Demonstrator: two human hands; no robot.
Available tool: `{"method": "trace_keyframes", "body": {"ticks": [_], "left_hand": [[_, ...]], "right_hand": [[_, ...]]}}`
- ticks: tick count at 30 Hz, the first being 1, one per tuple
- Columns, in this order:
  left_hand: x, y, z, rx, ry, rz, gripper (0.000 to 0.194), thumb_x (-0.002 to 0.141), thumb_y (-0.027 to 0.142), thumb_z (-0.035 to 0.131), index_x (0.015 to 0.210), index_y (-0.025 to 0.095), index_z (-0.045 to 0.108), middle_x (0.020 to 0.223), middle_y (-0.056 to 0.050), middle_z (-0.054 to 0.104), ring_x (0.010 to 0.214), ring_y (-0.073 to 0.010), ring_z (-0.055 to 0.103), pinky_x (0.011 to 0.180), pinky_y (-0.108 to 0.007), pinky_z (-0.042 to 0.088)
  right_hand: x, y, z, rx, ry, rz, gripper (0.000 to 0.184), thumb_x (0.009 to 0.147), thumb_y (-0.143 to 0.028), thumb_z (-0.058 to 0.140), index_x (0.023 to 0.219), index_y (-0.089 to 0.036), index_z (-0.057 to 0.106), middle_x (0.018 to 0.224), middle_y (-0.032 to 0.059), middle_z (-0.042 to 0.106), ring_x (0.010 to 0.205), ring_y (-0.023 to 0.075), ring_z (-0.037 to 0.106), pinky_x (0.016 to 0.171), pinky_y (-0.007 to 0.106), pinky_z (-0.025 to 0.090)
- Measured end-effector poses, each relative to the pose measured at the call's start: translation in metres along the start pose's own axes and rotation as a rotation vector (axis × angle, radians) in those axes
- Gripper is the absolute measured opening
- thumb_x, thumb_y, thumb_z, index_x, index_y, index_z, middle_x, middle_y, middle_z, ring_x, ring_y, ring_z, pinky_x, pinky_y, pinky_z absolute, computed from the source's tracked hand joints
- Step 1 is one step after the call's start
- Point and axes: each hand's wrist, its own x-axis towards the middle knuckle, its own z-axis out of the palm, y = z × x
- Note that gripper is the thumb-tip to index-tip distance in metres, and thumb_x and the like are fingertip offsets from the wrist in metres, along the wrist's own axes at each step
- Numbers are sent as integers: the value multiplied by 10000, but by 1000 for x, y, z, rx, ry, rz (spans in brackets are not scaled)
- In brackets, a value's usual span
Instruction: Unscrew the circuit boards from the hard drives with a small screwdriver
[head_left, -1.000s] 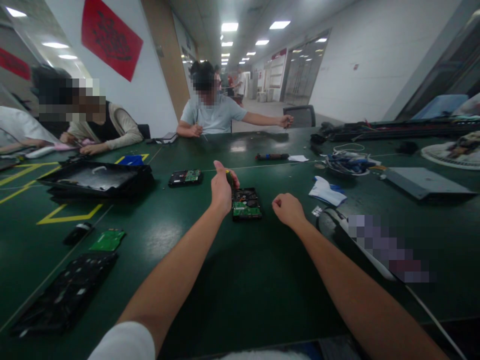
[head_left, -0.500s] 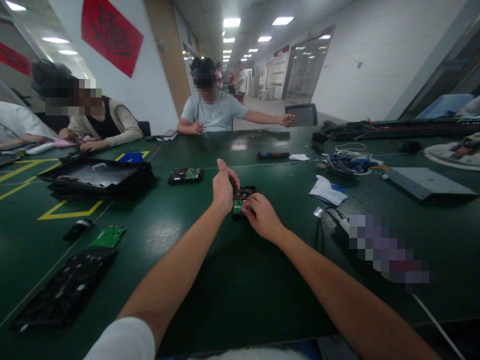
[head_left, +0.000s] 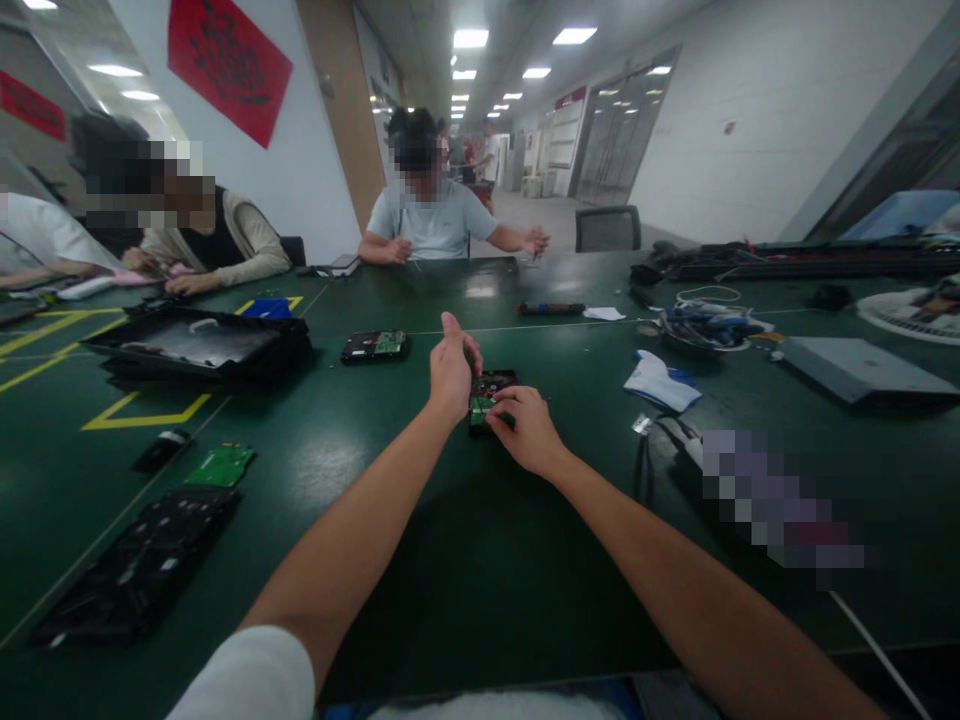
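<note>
A hard drive (head_left: 480,411) with a green circuit board lies on the dark green table, partly covered by my hands. My left hand (head_left: 450,378) is at its left edge, thumb up and fingers curled round a slim screwdriver that the hand mostly hides. My right hand (head_left: 525,425) reaches over the drive's right side, thumb and forefinger pinched close above the board. What sits between those fingertips is too small to make out. A second hard drive (head_left: 375,346) rests farther back to the left.
Left: black trays (head_left: 199,345), a green circuit board (head_left: 221,465), a black panel (head_left: 142,560). Right: white-blue glove (head_left: 660,382), bundled cables (head_left: 705,325), grey metal box (head_left: 862,368). A dark tool (head_left: 551,309) lies beyond the drive. A person (head_left: 439,215) sits opposite; others sit at left.
My right hand has come in from the right onto the hard drive and closed into a pinch. My left hand has barely moved. The person opposite has drawn an outstretched hand inward.
</note>
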Motion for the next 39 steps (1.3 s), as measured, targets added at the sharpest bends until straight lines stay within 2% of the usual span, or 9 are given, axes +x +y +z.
{"method": "trace_keyframes", "body": {"ticks": [6, 12, 16, 19, 21, 25, 30, 33, 39], "left_hand": [[1, -2, -1, -7, -7, 11, 730, 834, 899, 365, 567, 227, 463, 511, 6, 457, 434, -116, 416, 437, -290, 327], [2, -2, -1, -35, -3, 17, 718, 850, 882, 369, 572, 226, 460, 514, 9, 441, 440, -116, 415, 438, -287, 321], [-1, 7, 3, -50, 0, -17, 685, 884, 833, 413, 578, 222, 462, 535, 12, 449, 461, -115, 433, 460, -279, 354], [-9, 19, 8, -79, -89, -20, 593, 892, 699, 601, 585, 205, 485, 573, 18, 474, 516, -105, 471, 523, -259, 411], [-16, 27, 12, -107, -214, -27, 548, 875, 607, 696, 578, 192, 495, 583, 23, 470, 557, -102, 501, 569, -250, 439], [-28, 31, 19, -177, -416, -75, 571, 857, 645, 690, 588, 182, 493, 603, 23, 462, 609, -108, 539, 591, -246, 446], [-28, 23, 18, -73, -413, -40, 624, 849, 740, 619, 602, 186, 470, 581, 32, 459, 574, -96, 507, 570, -241, 421], [-23, 19, 15, -19, -406, 6, 635, 867, 762, 568, 606, 191, 472, 576, 24, 485, 561, -98, 502, 567, -247, 417], [-15, 20, 2, 294, -421, 170, 569, 921, 702, 543, 673, 190, 531, 603, 12, 550, 569, -106, 510, 577, -253, 409]], "right_hand": [[0, 4, -6, 2, 45, 5, 112, 930, -206, 629, 917, -220, 739, 1134, 105, 710, 1127, 287, 595, 984, 488, 467], [-4, 10, -18, 0, -14, -84, 137, 936, -176, 597, 943, -201, 732, 1091, 110, 713, 1070, 269, 625, 966, 454, 491], [-3, 5, -29, -25, 72, -30, 161, 969, -231, 558, 1030, -203, 704, 1095, 123, 683, 1069, 275, 623, 964, 458, 512], [-2, -5, -35, 2, 173, -43, 261, 977, -295, 563, 1205, -195, 640, 1213, 155, 645, 1165, 290, 608, 1024, 467, 507], [-3, -13, -35, 79, 189, -56, 306, 986, -316, 552, 1266, -204, 599, 1247, 151, 648, 1158, 273, 637, 1022, 444, 519], [-7, -22, -29, 305, 64, 20, 315, 1035, -408, 475, 1252, -209, 589, 1058, 104, 728, 883, 219, 734, 871, 395, 572], [-6, -25, -26, 821, -146, 238, 497, 984, -681, 474, 1014, -208, 623, 814, 43, 707, 628, 170, 687, 625, 321, 552], [-3, -27, -31, 998, -324, 269, 498, 907, -696, 616, 915, -199, 659, 782, 26, 689, 628, 153, 657, 627, 305, 528], [-3, -25, -36, 1165, -358, 279, 419, 839, -588, 776, 1012, -210, 728, 853, 18, 706, 755, 152, 678, 757, 322, 536]]}}
